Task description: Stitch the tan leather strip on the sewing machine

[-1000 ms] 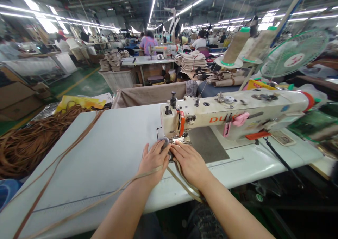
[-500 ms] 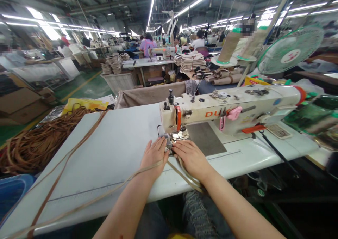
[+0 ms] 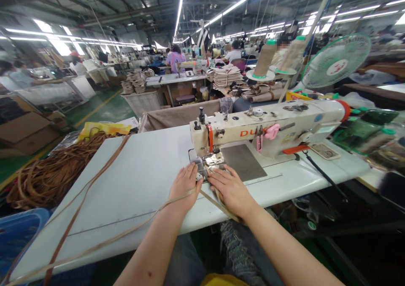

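Note:
My left hand (image 3: 184, 186) lies flat on the white table (image 3: 136, 180), fingers stretched toward the needle plate of the cream sewing machine (image 3: 265, 130). My right hand (image 3: 230, 190) rests flat beside it, fingers out, just in front of the presser foot. A thin tan strap (image 3: 126, 231) runs from the table's left under my left hand to the needle, and another length passes under my right hand and drops off the front edge. Both hands press the strap down at the machine.
A heap of brown straps (image 3: 47, 176) lies left of the table above a blue bin (image 3: 15, 235). Thread cones (image 3: 264, 60) and a green fan (image 3: 337, 66) stand behind the machine. Other workers sit at tables farther back.
My hands stay at the needle. The view has shifted down and the hands sit slightly farther from the machine head.

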`<state>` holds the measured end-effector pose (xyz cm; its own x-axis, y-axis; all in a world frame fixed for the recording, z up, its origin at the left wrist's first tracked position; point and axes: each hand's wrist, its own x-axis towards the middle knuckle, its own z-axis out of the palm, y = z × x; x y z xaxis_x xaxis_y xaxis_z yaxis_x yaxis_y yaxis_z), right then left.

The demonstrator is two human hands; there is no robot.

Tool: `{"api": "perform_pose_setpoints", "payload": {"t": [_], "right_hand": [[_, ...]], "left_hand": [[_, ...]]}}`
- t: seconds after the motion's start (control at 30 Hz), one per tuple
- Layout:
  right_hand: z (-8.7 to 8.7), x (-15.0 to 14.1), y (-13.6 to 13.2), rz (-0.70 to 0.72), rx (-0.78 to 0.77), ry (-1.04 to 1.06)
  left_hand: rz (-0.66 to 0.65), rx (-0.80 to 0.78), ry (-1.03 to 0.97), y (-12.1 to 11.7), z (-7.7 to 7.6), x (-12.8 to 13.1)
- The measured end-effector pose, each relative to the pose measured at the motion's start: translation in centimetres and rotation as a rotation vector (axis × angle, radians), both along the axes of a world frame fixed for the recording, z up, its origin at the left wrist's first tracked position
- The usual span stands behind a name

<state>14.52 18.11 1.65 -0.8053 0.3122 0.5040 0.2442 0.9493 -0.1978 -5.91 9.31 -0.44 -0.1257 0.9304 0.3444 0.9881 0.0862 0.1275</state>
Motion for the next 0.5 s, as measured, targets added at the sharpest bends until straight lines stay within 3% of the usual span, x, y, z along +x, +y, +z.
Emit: {"api": "perform_pose_setpoints", "payload": {"t": [0.5], "right_hand": [[0.18,-0.38,0.04,-0.025,0.011,0.044]], "left_hand": [[0.0,-0.011,0.056,-0.07,-0.52,0.08]]}}
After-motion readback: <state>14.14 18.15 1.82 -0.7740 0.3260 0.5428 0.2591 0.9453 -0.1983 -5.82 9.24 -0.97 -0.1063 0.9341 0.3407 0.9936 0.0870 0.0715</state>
